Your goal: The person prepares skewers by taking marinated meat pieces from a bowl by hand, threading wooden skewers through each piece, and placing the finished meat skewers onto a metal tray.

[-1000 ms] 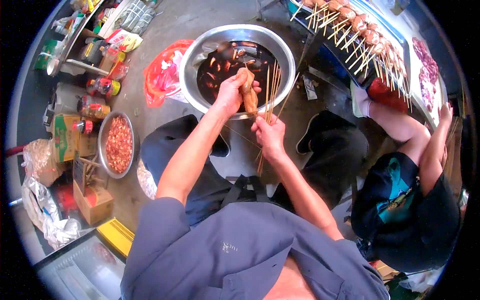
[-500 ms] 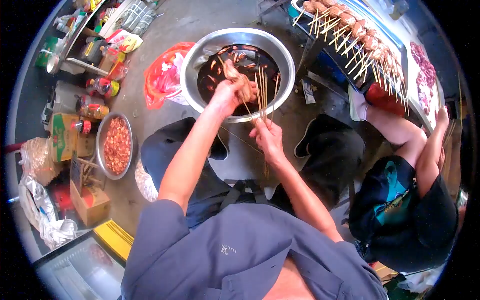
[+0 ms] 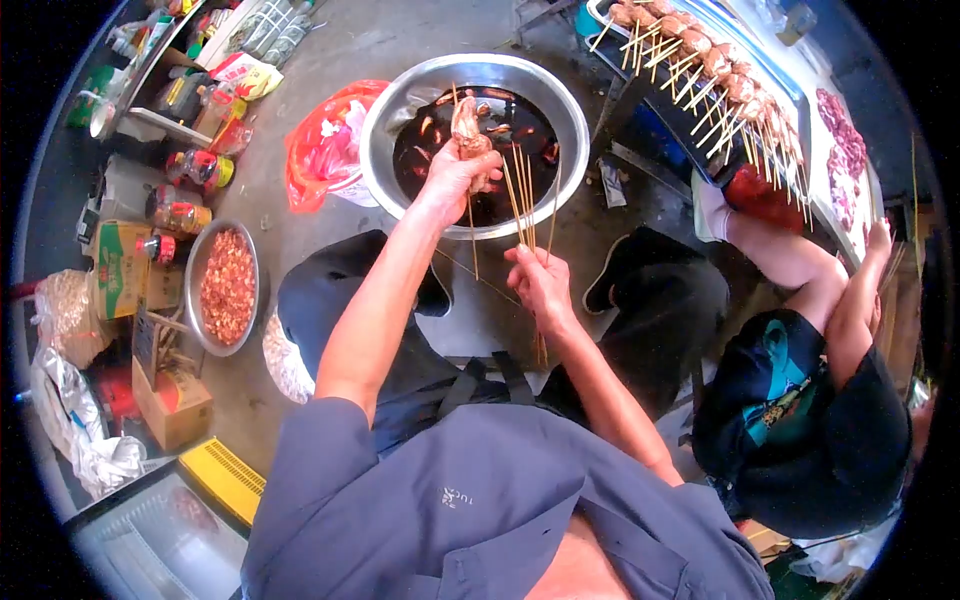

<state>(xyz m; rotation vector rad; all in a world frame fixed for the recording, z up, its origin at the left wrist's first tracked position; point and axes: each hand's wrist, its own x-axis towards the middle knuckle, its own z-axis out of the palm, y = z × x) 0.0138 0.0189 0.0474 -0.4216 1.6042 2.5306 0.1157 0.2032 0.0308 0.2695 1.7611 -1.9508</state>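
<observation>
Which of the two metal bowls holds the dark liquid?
The larger metal bowl, below the left hand; the smaller metal bowl, farther left, holds reddish pieces.

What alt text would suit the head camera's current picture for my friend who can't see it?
A person's left hand holds skewered meat over a metal basin of dark liquid, while the right hand holds bare wooden skewers. More loaded skewers lie at upper right; a bowl of reddish pieces sits at left.
</observation>
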